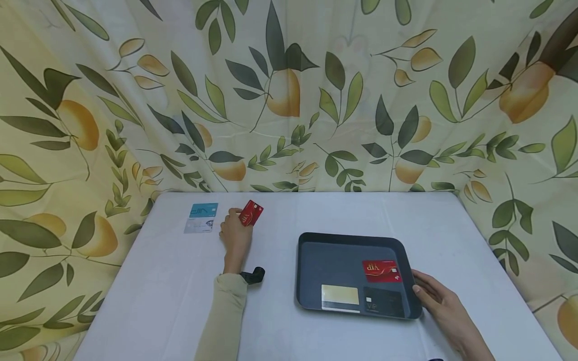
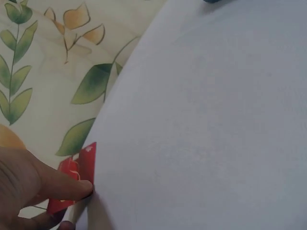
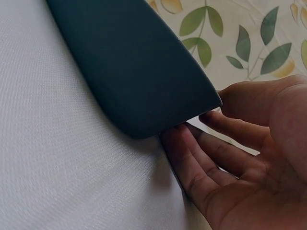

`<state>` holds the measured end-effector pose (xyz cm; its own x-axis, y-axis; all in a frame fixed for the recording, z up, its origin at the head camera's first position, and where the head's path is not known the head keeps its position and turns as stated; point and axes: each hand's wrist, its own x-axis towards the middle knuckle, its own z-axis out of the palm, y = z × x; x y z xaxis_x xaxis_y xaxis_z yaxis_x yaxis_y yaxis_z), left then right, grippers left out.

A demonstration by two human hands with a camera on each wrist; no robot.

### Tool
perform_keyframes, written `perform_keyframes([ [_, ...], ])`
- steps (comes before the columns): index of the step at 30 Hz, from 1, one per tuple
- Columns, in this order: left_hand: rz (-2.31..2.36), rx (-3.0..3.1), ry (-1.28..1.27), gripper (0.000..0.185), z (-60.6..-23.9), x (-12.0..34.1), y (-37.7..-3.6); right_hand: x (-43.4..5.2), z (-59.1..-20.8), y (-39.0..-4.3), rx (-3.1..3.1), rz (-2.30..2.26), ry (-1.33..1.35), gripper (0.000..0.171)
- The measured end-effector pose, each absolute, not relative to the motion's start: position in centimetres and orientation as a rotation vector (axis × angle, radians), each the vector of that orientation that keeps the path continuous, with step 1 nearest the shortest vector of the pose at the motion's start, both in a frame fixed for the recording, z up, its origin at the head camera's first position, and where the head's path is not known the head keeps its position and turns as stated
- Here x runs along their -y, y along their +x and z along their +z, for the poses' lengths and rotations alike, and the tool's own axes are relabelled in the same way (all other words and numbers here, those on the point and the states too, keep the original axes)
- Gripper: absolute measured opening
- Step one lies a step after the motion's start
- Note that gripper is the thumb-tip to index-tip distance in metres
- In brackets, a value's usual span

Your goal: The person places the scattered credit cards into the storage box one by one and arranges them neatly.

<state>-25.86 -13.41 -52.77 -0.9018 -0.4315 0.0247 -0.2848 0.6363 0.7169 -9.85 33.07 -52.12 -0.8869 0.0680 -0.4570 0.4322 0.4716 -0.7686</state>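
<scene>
Two thin rectangles, a blue card (image 1: 201, 210) and a pale card (image 1: 197, 225), lay well left of the tray (image 1: 327, 260) on woven white cloth (image 1: 149, 296). Nearer the tray's left side, my left hand (image 1: 235, 238) pinched one red card (image 1: 251, 213). Within the dark, round-cornered tray lay three: a gold card (image 1: 340, 294) at its near wall, then a second red card (image 1: 379, 271) beyond a black card (image 1: 386, 303) toward its right. My right hand (image 1: 448, 311) gripped the tray's right rim between thumb and fingers.

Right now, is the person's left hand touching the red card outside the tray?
Touching: the left wrist view shows the left hand holding the red card, with a digit lying across its face.
</scene>
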Motion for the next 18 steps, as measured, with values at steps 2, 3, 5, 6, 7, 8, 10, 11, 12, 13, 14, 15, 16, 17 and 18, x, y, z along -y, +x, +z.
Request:
perform_keyframes([
  [2,-1.159,2.629,0.567,0.053,-53.0,13.4,-25.8,-33.0,-52.1,-9.8,-2.356,-1.389,0.416,0.081],
  [3,-1.179,2.611,0.555,0.053,-53.0,13.4,-25.7,-33.0,-52.1,-9.8,-2.352,-1.394,0.415,0.081],
  [5,-1.227,2.579,0.53,0.051,-53.2,13.5,-25.7,-33.0,-52.1,-9.7,-2.367,-1.39,0.404,0.082],
  [6,-1.246,2.568,0.516,0.05,-53.2,13.6,-25.7,-33.0,-52.1,-9.6,-2.37,-1.391,0.398,0.082],
  [7,-1.267,2.555,0.501,0.048,-53.3,13.6,-25.7,-33.0,-52.2,-9.6,-2.377,-1.39,0.393,0.083],
  [8,-1.285,2.543,0.488,0.047,-53.3,13.7,-25.6,-33.0,-52.2,-9.6,-2.378,-1.391,0.392,0.082],
  [10,-1.309,2.524,0.466,0.043,-53.5,13.8,-25.6,-33.0,-52.2,-9.6,-2.39,-1.385,0.386,0.083],
  [11,-1.319,2.514,0.455,0.042,-53.5,13.9,-25.6,-33.0,-52.2,-9.6,-2.39,-1.386,0.384,0.083],
  [12,-1.336,2.502,0.448,0.04,-53.6,14.0,-25.6,-33.0,-52.2,-9.6,-2.389,-1.387,0.383,0.084],
  [13,-1.353,2.489,0.44,0.039,-53.6,14.1,-25.6,-33.0,-52.2,-9.6,-2.392,-1.385,0.381,0.084],
  [14,-1.365,2.481,0.433,0.037,-53.6,14.2,-25.5,-33.0,-52.2,-9.6,-2.389,-1.386,0.381,0.084],
  [15,-1.383,2.467,0.425,0.036,-53.6,14.3,-25.5,-33.0,-52.2,-9.6,-2.388,-1.389,0.381,0.085],
  [16,-1.407,2.45,0.417,0.034,-53.5,14.4,-25.4,-33.0,-52.2,-9.6,-2.384,-1.392,0.382,0.085],
  [17,-1.432,2.435,0.41,0.033,-53.5,14.5,-25.4,-33.0,-52.2,-9.6,-2.392,-1.387,0.38,0.085],
  [18,-1.449,2.426,0.405,0.032,-53.4,14.6,-25.3,-33.0,-52.2,-9.6,-2.385,-1.392,0.383,0.084],
])
